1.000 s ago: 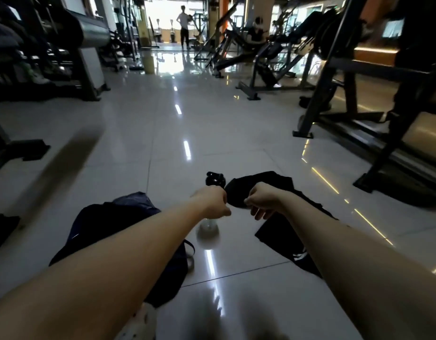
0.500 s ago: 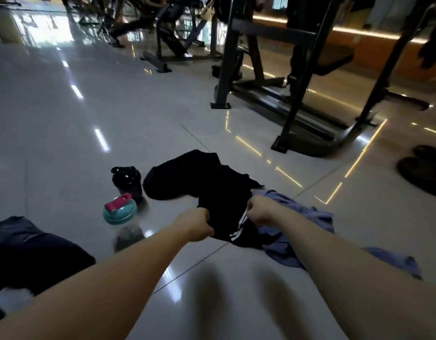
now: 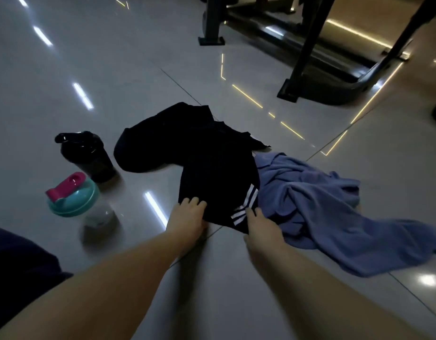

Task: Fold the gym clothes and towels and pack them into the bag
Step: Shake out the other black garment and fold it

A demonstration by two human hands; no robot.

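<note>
A black garment with white stripes (image 3: 212, 173) lies crumpled on the tiled floor in the middle of the view. My left hand (image 3: 187, 217) grips its near left edge, fingers over the cloth. At the near right corner, by the white stripes, my right hand (image 3: 261, 224) holds the same garment. A blue-purple garment (image 3: 322, 212) lies bunched to the right, partly under the black one. The dark bag (image 3: 20, 261) shows only as a dark shape at the lower left edge.
A black shaker bottle (image 3: 89, 155) stands left of the clothes. In front of it stands a clear bottle with a teal lid and pink cap (image 3: 74, 200). Black gym machine frames (image 3: 307, 52) stand on the floor at the back right.
The view has tilted down and swung right, away from the gym hall. Both hands have come down onto the near edge of the black garment on the floor.
</note>
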